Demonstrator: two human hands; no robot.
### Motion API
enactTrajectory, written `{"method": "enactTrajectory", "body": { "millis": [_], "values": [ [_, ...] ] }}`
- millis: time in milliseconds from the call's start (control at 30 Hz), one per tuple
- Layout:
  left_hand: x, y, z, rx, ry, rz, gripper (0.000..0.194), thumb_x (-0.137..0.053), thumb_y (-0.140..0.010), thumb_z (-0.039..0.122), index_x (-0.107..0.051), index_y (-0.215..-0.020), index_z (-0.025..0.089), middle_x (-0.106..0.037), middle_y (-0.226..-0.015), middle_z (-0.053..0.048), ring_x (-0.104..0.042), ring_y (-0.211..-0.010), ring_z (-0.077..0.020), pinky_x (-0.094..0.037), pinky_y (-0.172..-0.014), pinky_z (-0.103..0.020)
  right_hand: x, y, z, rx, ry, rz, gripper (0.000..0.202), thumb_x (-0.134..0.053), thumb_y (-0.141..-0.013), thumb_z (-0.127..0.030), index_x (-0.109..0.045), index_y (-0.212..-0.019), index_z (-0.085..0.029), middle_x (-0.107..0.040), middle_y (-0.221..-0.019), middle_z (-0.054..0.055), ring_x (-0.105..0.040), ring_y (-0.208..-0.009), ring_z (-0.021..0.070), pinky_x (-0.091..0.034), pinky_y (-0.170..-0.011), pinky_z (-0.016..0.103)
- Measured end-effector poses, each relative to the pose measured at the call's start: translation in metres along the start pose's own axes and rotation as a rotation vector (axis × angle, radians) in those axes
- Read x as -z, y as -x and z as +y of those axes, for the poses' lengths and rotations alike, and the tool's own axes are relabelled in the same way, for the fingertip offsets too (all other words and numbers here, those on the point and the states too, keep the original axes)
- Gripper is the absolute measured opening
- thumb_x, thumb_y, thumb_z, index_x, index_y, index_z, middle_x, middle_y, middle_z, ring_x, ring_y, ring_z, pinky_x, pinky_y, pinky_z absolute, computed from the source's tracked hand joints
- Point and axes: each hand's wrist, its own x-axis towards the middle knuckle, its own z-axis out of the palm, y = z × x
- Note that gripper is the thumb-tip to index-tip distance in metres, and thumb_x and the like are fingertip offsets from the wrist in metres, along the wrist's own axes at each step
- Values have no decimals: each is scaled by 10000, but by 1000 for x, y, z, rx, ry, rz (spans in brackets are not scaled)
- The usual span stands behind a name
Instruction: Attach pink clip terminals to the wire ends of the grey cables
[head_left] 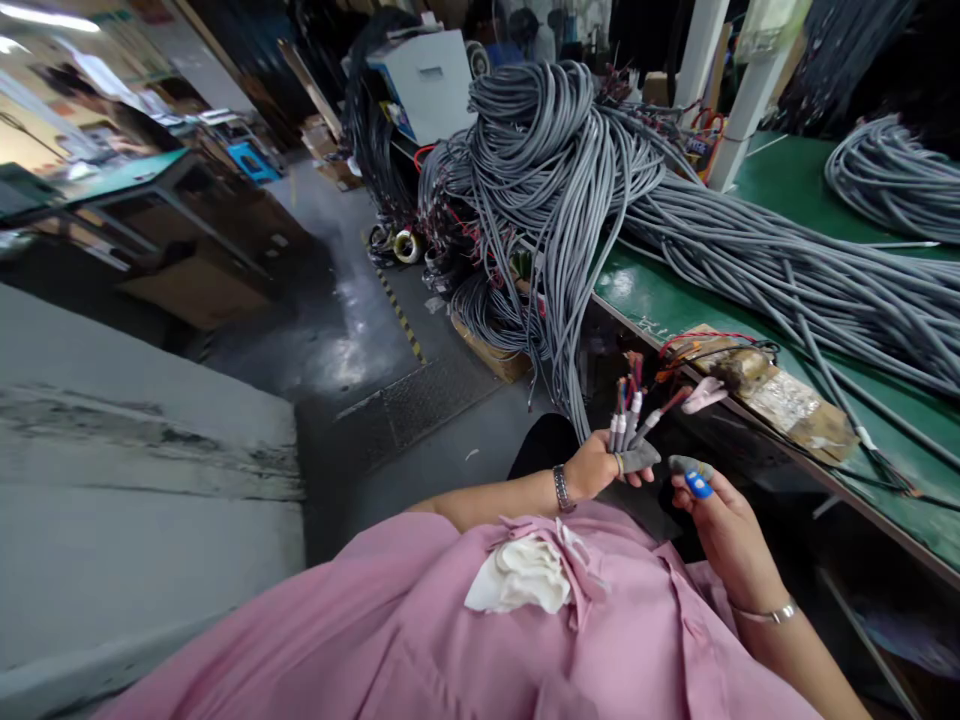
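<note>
The left grip [600, 466] pinches cable ends [622, 426] beside the curled right grip [716, 512], whose closure I cannot tell, while a cardboard box [505, 364] holds cable coils [499, 318].

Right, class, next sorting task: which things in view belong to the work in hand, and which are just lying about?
Likely part of the work:
- cable ends with exposed wires, held in the left hand
- grey cable heap on the green bench
- possibly the taped block

Apparently just lying about:
- blue stool
- pale boxy unit behind the heap
</note>
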Motion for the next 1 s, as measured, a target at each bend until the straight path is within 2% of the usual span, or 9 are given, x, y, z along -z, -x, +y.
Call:
{"method": "enactTrajectory", "body": {
  "millis": [133,267,433,567,700,767,833,933,1000],
  "values": [
    [-6,5,-7,-1,30,-108,461,-811,-606,482,-715,-860,110,-681,-728,-66,-592,-615,-136,-475,-630,-266,-21,6,-24,177,199,-93,258,-727,-779,-360,-676,-1016,-270,-660,-864,26,-591,-754,174,-498,-690,293],
    [-7,8,-16,-64,2,-157,474,-829,-587,460,-715,-914,136,-679,-789,-44,-619,-728,-168,-500,-756,-306,-31,9,-29,290,346,2,171,-721,-779,-380,-693,-896,-258,-675,-812,37,-590,-699,189,-498,-660,324],
    [4,19,-14,-78,15,-155,467,-797,-601,529,-713,-817,124,-676,-733,-65,-640,-740,-204,-514,-717,-315,-25,18,-20,318,449,99,170,-707,-778,-423,-722,-826,-261,-685,-736,55,-602,-660,216,-494,-596,337],
    [16,32,-7,-129,61,-56,477,-723,-678,585,-705,-766,116,-684,-724,-102,-663,-758,-227,-521,-702,-322,-24,28,-19,356,480,14,178,-719,-767,-420,-746,-845,-263,-707,-827,74,-637,-713,237,-527,-634,341],
    [34,46,0,-225,135,75,422,-660,-776,535,-691,-779,115,-695,-719,-101,-668,-696,-199,-517,-670,-303,-17,30,-20,416,518,-45,203,-688,-802,-385,-738,-959,-266,-713,-922,76,-654,-762,233,-546,-670,323],
    [46,54,3,-267,184,161,407,-631,-801,520,-680,-780,117,-686,-669,-81,-650,-607,-171,-505,-605,-278,-5,27,-19,452,606,-34,204,-657,-829,-365,-736,-976,-248,-713,-920,82,-655,-760,227,-548,-678,318],
    [60,61,6,-286,234,227,401,-626,-795,518,-661,-753,121,-651,-587,-47,-581,-454,-131,-432,-450,-231,8,22,-16,483,712,0,204,-631,-848,-351,-735,-973,-227,-716,-904,85,-658,-766,225,-547,-704,322],
    [76,69,15,-267,251,252,339,-649,-788,456,-639,-718,125,-551,-466,9,-461,-339,-84,-325,-367,-201,21,10,-10,517,826,27,216,-629,-847,-347,-729,-981,-211,-718,-958,92,-661,-856,246,-529,-788,352],
    [78,67,22,-225,245,231,301,-705,-745,418,-637,-719,126,-513,-445,28,-428,-329,-72,-301,-364,-197,19,1,-7,482,832,-29,215,-631,-845,-358,-726,-958,-202,-715,-955,94,-654,-879,250,-513,-809,362]
  ]
}}
